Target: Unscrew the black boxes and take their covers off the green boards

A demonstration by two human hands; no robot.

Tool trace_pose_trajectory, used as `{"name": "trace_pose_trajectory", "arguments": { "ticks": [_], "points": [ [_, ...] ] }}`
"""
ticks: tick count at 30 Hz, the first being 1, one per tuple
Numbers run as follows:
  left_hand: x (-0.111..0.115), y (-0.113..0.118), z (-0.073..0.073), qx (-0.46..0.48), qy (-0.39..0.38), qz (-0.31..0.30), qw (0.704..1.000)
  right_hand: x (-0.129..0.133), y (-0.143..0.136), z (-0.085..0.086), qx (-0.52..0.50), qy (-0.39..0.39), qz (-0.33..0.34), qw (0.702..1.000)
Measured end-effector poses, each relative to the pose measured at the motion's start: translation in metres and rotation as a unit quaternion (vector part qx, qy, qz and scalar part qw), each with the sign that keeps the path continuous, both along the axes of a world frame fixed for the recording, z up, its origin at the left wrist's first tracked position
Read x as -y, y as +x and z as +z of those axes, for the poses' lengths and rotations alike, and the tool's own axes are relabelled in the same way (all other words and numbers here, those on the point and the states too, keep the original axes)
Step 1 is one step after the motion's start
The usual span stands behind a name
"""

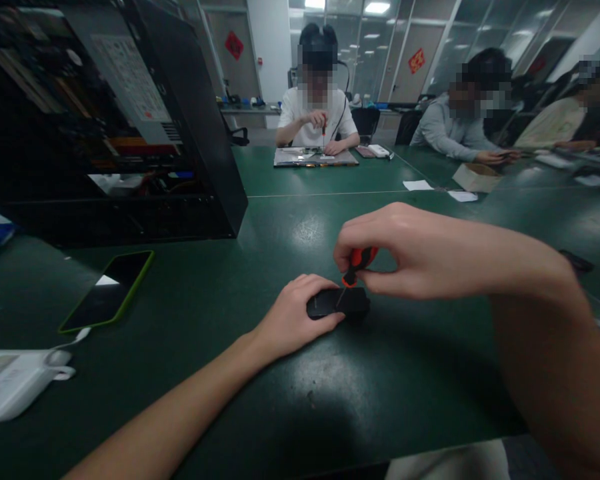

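Observation:
A small black oblong device [345,303] lies flat on the green table [290,393] in front of me. My left hand [293,317] rests on the table and grips the device's left end, holding it down. My right hand [410,250] comes in from the right and is closed around a small screwdriver [357,262] with an orange and black handle. The screwdriver points down and its thin tip touches the top of the device.
An open black computer case [130,120] stands at the left rear. A phone in a green case [109,291] lies left of my hands, and a white power bank [15,380] with its cable sits near the left edge. Three other people sit across the table.

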State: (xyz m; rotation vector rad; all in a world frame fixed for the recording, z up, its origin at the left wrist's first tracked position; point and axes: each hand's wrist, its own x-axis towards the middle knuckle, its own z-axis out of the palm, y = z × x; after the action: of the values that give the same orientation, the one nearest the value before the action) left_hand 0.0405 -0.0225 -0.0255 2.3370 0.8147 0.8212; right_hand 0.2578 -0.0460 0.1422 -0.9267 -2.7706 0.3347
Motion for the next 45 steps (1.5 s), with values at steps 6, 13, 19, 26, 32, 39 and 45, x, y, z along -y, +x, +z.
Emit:
{"name": "trace_pose_trajectory", "arguments": {
  "ticks": [6,13,19,26,32,39,45],
  "points": [
    [0.000,0.000,0.001,-0.006,-0.002,0.000,1.000,0.000,0.000,0.001,0.004,-0.005,-0.001,1.000],
    [-0.001,0.000,0.000,-0.009,0.007,0.003,1.000,-0.002,-0.003,-0.001,0.003,-0.008,0.007,1.000],
    [0.000,0.000,-0.001,-0.010,0.002,0.007,1.000,0.006,-0.010,-0.001,-0.008,0.011,0.013,1.000],
    [0.000,-0.001,-0.001,-0.011,0.008,-0.001,1.000,0.008,-0.011,-0.002,0.014,0.025,-0.001,1.000],
    [-0.001,-0.001,-0.001,-0.018,0.006,0.007,1.000,0.007,-0.012,-0.002,0.009,0.012,0.022,1.000],
    [0.000,-0.001,-0.001,-0.020,0.015,0.008,1.000,0.009,-0.011,0.000,0.014,0.005,0.009,1.000],
    [0.000,-0.002,-0.001,-0.018,0.023,-0.003,1.000,0.009,-0.008,-0.001,0.024,0.006,-0.038,0.999]
  ]
}}
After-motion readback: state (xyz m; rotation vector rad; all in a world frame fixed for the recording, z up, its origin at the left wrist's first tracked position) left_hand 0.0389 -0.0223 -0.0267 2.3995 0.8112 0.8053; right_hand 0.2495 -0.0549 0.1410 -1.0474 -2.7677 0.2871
